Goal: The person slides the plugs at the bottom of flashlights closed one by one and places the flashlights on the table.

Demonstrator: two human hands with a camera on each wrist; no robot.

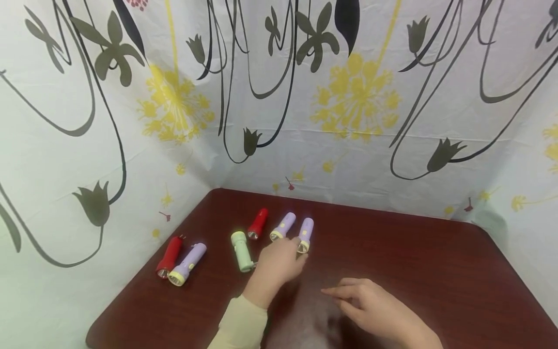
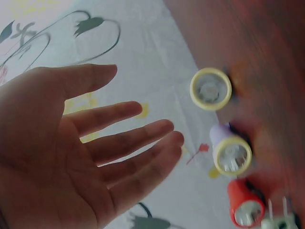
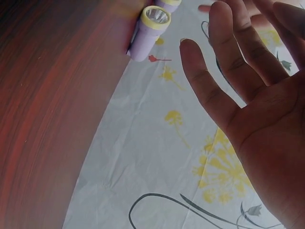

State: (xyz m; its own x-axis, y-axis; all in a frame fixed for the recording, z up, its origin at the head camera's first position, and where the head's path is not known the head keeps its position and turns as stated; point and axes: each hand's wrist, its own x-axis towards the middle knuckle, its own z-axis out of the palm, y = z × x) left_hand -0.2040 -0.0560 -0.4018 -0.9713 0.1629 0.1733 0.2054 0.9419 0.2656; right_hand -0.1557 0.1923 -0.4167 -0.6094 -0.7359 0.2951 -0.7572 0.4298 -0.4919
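wrist views alone show palms (image 2: pixel 52 167), fingers (image 2: pixel 112 114) apart on right grip (image 3: pixel 267 114) and on left grip (image 2: pixel 81 155) near flashlights (image 1: pixel 306 229).

Two flashlights (image 1: pixel 170 255) are red, three flashlights (image 1: pixel 193 257) lilac with yellow rims (image 1: pixel 179 273), one flashlight (image 1: pixel 242 252) pale green; the tabletop (image 1: pixel 401 261) reddish-brown, the white cloth (image 1: pixel 279 169) flowered yellow and grey-green.
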